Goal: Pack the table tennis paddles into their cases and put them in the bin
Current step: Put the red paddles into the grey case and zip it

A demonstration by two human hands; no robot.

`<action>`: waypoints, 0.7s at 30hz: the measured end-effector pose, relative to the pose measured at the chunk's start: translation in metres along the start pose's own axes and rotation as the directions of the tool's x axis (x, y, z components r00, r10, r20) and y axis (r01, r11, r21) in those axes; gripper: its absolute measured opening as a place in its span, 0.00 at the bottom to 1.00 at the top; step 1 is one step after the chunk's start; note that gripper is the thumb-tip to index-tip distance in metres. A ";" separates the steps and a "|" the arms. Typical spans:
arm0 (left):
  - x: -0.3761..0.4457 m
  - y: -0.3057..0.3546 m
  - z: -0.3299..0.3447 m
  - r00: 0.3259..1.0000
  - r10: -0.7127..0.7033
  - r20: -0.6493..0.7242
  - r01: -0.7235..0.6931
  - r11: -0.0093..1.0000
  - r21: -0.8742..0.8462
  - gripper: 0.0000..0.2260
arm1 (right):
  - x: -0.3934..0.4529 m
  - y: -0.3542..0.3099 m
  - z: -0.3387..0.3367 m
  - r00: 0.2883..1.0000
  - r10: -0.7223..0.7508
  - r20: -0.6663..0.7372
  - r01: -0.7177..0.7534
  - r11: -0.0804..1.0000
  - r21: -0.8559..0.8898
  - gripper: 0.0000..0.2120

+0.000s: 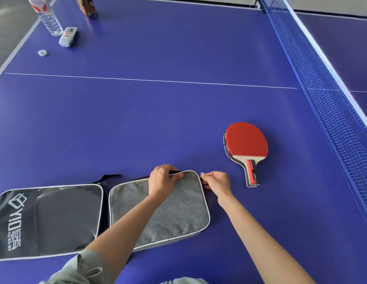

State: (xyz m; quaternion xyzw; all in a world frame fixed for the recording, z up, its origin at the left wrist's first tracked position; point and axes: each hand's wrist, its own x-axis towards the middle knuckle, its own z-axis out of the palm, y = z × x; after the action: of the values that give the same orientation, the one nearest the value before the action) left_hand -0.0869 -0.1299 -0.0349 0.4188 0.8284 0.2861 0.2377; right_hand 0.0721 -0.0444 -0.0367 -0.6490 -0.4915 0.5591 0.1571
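Up close, left hand (163, 181) curls fingers over the top edge of the grey case (168, 218); right hand (216, 181) pinches its zipper pull (201, 176), red paddle (246, 140) nearby.

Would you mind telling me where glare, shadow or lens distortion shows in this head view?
Head view: glare streaks the top of the glossy black case; only faint, soft shadows edge the paddle; the wide lens slightly bows the net; the bottle looks slightly soft.

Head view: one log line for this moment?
left hand holds grey case top edge | right hand pinches zipper | paddle unpacked on table | black case alongside
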 end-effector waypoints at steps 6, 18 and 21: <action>-0.003 0.001 0.009 0.999 0.026 0.034 -0.027 0.999 0.040 0.10 | -0.028 0.027 -0.015 0.997 0.078 -0.014 -0.077 0.992 0.103 0.07; 0.008 0.003 -0.024 0.975 -0.215 -0.052 0.216 0.976 0.020 0.13 | -0.007 -0.018 0.012 0.999 -0.026 -0.018 0.024 0.996 -0.087 0.08; 0.007 -0.004 -0.039 0.947 -0.320 -0.025 0.320 0.947 -0.012 0.14 | 0.010 -0.050 0.036 0.994 -0.104 0.032 0.109 0.976 -0.188 0.07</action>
State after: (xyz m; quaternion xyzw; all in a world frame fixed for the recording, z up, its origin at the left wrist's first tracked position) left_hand -0.1179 -0.1366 -0.0109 0.2741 0.8873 0.2524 0.2716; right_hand 0.0165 -0.0259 -0.0165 -0.6277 -0.5782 0.5075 0.1190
